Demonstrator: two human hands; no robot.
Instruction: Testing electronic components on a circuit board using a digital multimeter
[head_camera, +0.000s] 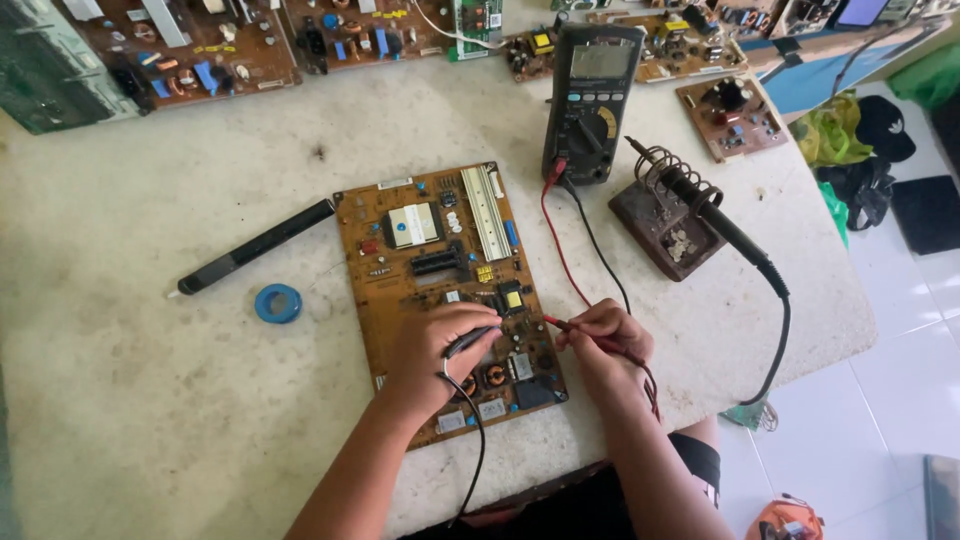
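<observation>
Soldering iron stand (665, 228), right of centre, holds the soldering iron (710, 215) in its coil. Our left hand (440, 350) — fingers closed on the black probe (468, 341) — rests on the brown circuit board (445, 290) at mid-frame. Right hand (605, 340) pinches the red probe (572, 325) at the board's right edge.

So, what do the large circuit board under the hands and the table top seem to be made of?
The circuit board looks like rigid brown-orange laminate, matte, studded with plastic and metal parts. The table top appears to be pale stone or concrete, rough and stained; which of the two is unclear.
</observation>
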